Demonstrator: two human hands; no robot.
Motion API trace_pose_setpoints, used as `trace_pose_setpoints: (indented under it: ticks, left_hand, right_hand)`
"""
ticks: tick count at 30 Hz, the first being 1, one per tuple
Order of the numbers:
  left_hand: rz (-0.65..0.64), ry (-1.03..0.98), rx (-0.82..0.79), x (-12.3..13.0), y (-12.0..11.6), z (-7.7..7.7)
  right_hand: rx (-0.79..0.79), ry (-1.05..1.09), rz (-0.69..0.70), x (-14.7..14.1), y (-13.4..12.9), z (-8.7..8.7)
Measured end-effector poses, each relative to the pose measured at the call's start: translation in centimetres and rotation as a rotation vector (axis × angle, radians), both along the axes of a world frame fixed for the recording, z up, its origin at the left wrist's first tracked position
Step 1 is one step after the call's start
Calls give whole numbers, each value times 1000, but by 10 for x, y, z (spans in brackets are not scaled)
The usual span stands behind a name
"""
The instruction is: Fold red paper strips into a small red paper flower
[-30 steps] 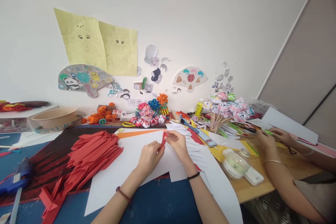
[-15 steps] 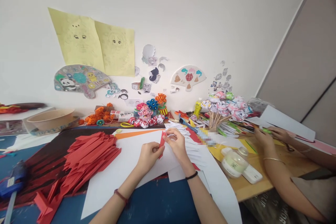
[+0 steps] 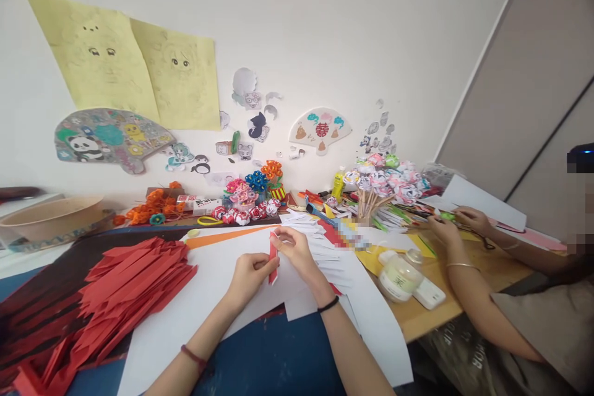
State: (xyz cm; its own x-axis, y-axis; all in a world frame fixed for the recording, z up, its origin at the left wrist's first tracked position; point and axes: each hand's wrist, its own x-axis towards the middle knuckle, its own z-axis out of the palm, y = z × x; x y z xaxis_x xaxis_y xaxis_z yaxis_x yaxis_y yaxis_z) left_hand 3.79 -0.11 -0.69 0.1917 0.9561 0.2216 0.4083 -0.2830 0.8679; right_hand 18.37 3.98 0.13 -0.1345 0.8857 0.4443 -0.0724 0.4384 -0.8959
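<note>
Red paper strip [image 3: 273, 258], folded lengthwise and held upright between both hands above the white sheet [image 3: 204, 297] near the middle of the tabletop [image 3: 273, 359]. Left hand [image 3: 248, 275] pinches the lower end of the strip with thumb and fingers closed on it; right hand [image 3: 293, 252] pinches the upper end in the same manner, fingertips narrow. The strip appears light, thin and readily creased; it will likely bend or tear if pulled hard, so grips at the two ends, close to the fold line, suit it best. Stack of red folded strips [image 3: 134, 284] lies toward the left edge of the tabletop, well apart from the hands. Paper flowers [image 3: 245, 198] and a bunch of paper blooms on sticks [image 3: 385, 189] stand along the far edge by the wall. White bottle [image 3: 408, 278] lies toward the right edge. A second person's hands [image 3: 457, 223] work at the far right corner, holding a small green item; their grip cannot be told.
</note>
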Motion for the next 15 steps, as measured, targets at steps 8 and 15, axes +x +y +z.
trace_pose_setpoints:
  ticks: [8,15]
  left_hand:
    - [52,-18,-74,-7,8,1]
    - [99,28,-61,-5,13,-14]
  right_hand:
    - [-123,-30,223,-3,21,5]
    - [-86,-103,229,-8,31,-7]
